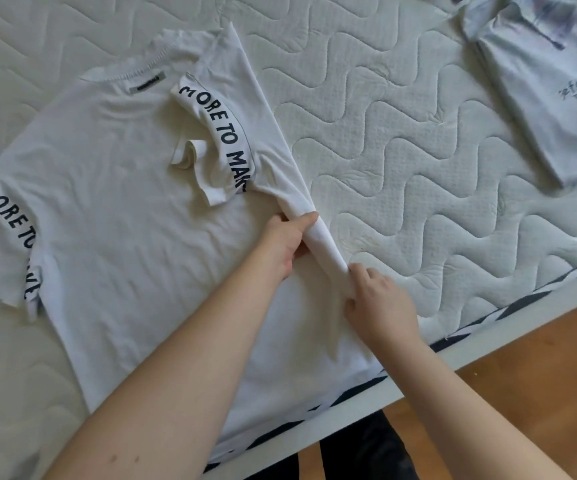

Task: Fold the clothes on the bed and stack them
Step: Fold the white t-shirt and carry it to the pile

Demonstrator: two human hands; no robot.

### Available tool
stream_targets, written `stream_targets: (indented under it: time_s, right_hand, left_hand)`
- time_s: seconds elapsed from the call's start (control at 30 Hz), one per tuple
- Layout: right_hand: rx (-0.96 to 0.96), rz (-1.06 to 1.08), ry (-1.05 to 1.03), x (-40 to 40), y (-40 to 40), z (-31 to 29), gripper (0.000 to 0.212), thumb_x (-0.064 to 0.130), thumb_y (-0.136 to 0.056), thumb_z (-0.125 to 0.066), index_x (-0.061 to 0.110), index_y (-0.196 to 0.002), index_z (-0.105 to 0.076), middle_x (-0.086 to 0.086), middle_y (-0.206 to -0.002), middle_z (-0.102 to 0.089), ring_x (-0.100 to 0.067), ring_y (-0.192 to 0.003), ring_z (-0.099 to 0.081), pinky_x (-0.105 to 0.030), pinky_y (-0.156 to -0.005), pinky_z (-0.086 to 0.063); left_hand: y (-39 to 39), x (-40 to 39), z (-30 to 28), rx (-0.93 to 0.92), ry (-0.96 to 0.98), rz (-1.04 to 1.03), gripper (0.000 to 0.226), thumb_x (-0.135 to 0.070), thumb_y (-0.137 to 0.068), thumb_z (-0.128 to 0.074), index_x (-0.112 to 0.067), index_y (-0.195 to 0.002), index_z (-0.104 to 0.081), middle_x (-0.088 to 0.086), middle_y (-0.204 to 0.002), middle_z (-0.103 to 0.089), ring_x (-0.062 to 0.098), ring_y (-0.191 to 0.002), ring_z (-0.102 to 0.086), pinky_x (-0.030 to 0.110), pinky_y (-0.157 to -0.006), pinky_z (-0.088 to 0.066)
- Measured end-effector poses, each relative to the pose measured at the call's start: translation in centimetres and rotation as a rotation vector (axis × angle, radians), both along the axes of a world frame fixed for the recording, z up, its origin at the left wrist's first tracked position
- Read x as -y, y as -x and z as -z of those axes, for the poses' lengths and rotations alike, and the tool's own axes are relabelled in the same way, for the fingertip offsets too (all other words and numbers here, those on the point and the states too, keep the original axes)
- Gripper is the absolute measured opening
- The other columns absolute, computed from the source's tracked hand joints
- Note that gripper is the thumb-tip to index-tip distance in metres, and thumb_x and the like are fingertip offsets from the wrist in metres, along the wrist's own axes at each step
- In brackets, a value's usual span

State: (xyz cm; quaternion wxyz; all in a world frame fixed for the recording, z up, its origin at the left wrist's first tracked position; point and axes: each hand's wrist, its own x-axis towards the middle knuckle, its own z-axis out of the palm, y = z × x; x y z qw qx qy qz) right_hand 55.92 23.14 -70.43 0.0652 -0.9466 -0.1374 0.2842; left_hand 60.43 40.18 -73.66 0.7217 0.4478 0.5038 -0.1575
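White quilted mattress (401,140) w/ striped edge; wood floor (529,382).

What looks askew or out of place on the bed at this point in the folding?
The white T-shirt has its right sleeve folded in crumpled, its cuff bunched, not flat. Both hands, left hand and right hand, grip the folded side edge. The folded pale shirt lies neat.

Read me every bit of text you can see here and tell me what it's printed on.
"MORE TO MAK": band on the sleeve folded over the white T-shirt, last letters hidden.
"MORE TO": band on the other sleeve, the rest crumpled and unreadable.
Neck label: too small to read.
Dark scribbled print on the folded grey shirt: blurred, unreadable.
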Motion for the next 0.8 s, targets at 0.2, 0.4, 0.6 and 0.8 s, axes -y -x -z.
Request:
stream_targets:
  time_s: [0.2,0.4,0.6,0.8]
  right_hand:
    - [0.174,0.019,0.015,1.7,4.5,-1.0,0.016,0.024,-0.08,-0.062,0.015,-0.085,-0.05,-0.002,-0.081,-0.059,-0.029,-0.081,-0.054,-0.037,-0.073,-0.035]
    - [-0.011,0.04,0.216,4.1,7.3,-1.1,0.048,0.031,-0.086,-0.06,0.023,-0.128,-0.039,0.003,-0.112,-0.056,-0.023,-0.105,-0.052,-0.034,-0.083,-0.034]
    - [-0.132,0.325,0.04,6.1,10.2,-1.5,0.052,0.053,-0.087,-0.06,0.02,-0.125,-0.044,0.001,-0.115,-0.052,-0.022,-0.1,-0.056,-0.036,-0.079,-0.048]
    - [-0.34,1.127,-0.514,7.3,11.7,-0.8,0.049,0.056,-0.096,-0.045,0.022,-0.131,-0.046,0.001,-0.101,-0.068,-0.013,-0.09,-0.066,-0.038,-0.082,-0.054]
  left_hand:
    - [3.9,3.3,0.0,0.015,0.126,0.104,0.045,-0.016,-0.086,-0.073,-0.005,-0.127,-0.057,0.015,-0.113,-0.068,0.03,-0.102,-0.066,0.043,-0.086,-0.056]
    - [7.7,5.6,0.3,0.018,0.187,0.138,0.037,-0.013,-0.088,-0.071,-0.002,-0.121,-0.061,0.013,-0.103,-0.07,0.022,-0.084,-0.069,0.032,-0.068,-0.058]
    - [10.4,5.5,0.5,0.004,-0.098,-0.009,0.021,-0.022,-0.099,-0.056,-0.007,-0.114,-0.059,0.01,-0.099,-0.066,0.026,-0.089,-0.065,0.04,-0.08,-0.057]
    - [13.1,5.8,0.5,0.093,0.065,0.008,0.018,-0.026,-0.094,-0.066,-0.012,-0.105,-0.063,0.004,-0.095,-0.072,0.021,-0.09,-0.07,0.032,-0.074,-0.06]
